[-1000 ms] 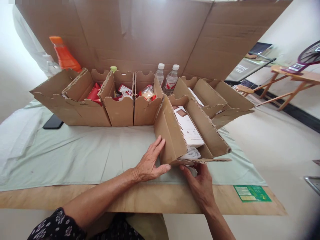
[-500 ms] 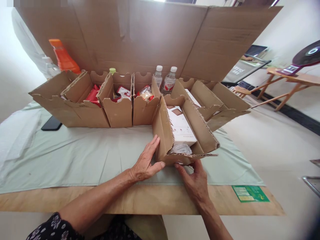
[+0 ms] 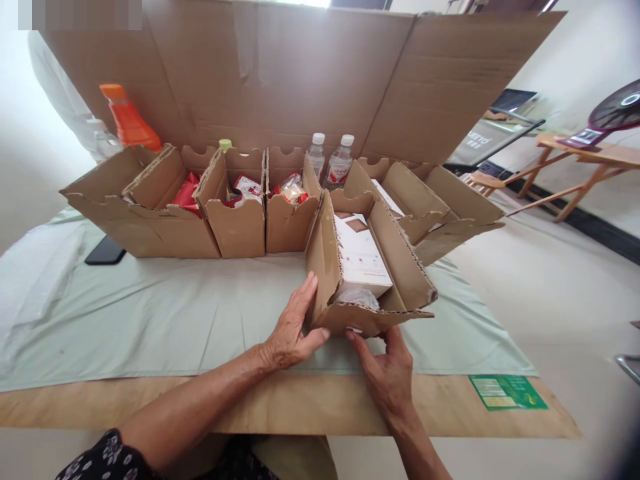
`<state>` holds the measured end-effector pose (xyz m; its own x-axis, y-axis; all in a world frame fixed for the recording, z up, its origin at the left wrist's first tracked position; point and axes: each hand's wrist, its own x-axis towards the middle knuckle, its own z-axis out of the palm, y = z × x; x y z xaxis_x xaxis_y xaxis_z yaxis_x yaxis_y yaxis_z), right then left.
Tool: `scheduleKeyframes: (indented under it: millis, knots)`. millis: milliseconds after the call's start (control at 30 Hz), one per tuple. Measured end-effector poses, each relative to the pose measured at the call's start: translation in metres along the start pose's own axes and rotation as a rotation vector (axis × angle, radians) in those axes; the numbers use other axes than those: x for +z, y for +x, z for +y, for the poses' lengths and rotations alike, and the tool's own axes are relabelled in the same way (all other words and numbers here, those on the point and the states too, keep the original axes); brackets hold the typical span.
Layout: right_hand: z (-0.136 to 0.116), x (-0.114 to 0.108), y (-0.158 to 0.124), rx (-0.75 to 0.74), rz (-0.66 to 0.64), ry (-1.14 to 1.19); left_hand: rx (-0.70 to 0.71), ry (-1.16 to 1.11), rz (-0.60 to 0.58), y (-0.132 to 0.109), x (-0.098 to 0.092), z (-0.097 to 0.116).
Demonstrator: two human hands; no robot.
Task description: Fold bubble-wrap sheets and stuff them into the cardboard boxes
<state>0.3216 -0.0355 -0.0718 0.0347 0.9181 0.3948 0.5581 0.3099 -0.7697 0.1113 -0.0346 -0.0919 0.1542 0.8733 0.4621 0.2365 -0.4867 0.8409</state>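
A cardboard bin [image 3: 323, 280] juts out toward me from the row, slightly askew. Inside it lie a white printed box [image 3: 361, 257] and a crumpled clear plastic bag [image 3: 357, 298]. My left hand [image 3: 294, 328] grips the bin's front left corner, fingers along its side wall and thumb at the front. At the lower front edge, my right hand [image 3: 389, 365] has its thumb against the front panel beside a small white label; its other fingers are partly hidden beneath the bin.
More cardboard bins [image 3: 235, 230] with red packets and snacks stand left; others [image 3: 435, 243] stand right. Behind are an orange bottle [image 3: 131, 120], clear bottles [image 3: 339, 163] and a tall cardboard panel [image 3: 310, 73]. A phone [image 3: 105, 251] lies on the green cloth [image 3: 200, 300].
The view has shifted slightly. Both hands keep their hold on the bin, which stays in nearly the same place.
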Motion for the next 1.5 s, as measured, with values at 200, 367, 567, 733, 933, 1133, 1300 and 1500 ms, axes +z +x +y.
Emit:
scheduleKeyframes:
  millis: [200, 367, 567, 733, 933, 1133, 1300, 1500]
  knots:
    - [0.003, 0.002, 0.014, 0.047, -0.028, 0.044, -0.007, -0.027, -0.013, 0.004, -0.005, -0.003]
    - [0.017, -0.004, 0.054, 0.143, -0.141, 0.031, -0.063, 0.072, -0.094, -0.003, 0.007, -0.004]
    - [0.016, 0.016, 0.091, 0.116, -0.129, -0.2, -0.241, 0.097, -0.068, -0.006, 0.012, 0.004]
    - [0.01, 0.008, 0.084, -0.024, -0.076, -0.395, -0.294, 0.094, -0.086, -0.005, 0.011, 0.009]
    - [-0.006, 0.001, 0.067, -0.186, -0.166, -0.39, -0.321, 0.077, -0.06, -0.005, 0.011, 0.008]
    - [-0.009, 0.021, 0.086, -0.247, -0.321, -0.29, -0.349, 0.082, -0.063, -0.005, 0.012, 0.009]
    - [0.002, 0.033, 0.112, -0.234, -0.355, -0.311, -0.34, 0.083, -0.073, -0.005, 0.013, 0.008]
    - [-0.028, 0.023, 0.118, -0.313, -0.227, -0.298, -0.357, 0.07, -0.051, -0.005, 0.016, 0.001]
